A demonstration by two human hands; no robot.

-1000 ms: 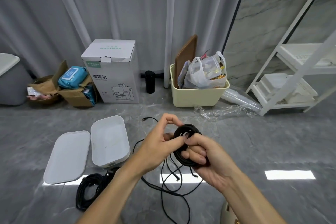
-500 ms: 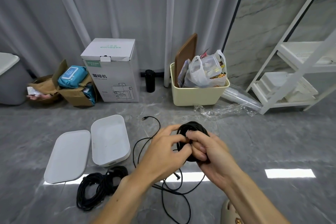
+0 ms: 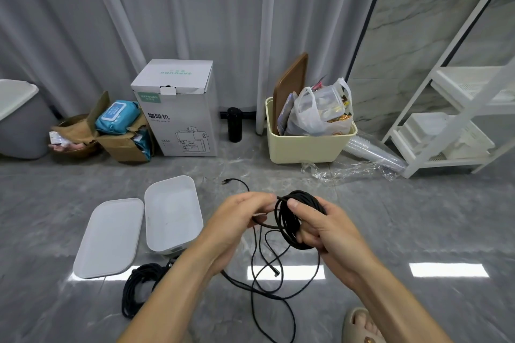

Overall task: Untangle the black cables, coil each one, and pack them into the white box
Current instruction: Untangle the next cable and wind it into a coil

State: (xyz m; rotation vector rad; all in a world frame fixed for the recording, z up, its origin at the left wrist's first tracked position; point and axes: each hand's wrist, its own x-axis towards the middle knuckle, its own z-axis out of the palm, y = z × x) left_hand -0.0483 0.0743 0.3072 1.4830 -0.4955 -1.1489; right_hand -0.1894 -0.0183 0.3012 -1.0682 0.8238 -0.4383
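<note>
My right hand (image 3: 331, 234) held the round coil of thin black cable (image 3: 299, 220), thumb on top and fingers curled through its middle, up in the air above the grey marble-look floor (image 3: 418, 231). My left hand (image 3: 239, 220) pinched the strand leaving the coil's top edge, fingers tight on it, w/ the loose tail (image 3: 267, 267) hanging from there to the floor.

Risks, as I judged them: if the right thumb eased, the turns could spring apart and I'd redo the wrap. The hanging tail lay in crossing loops on the floor, so pulling fast could cinch a knot. Its plug end (image 3: 274, 273) could also snag on a loop.

The coil stood on edge, its open ring facing roughly left toward the other hand; its long axis ran near vertical, slightly tilted. The pinched strand ran about level btwn both hands.

The open white plastic box (image 3: 172, 214) sat on the floor to the left, nothing visible inside, its flat white lid (image 3: 110, 237) just beside it. A second black cable bundle (image 3: 139, 287) lay near the box's front corner, not packed yet.
</note>
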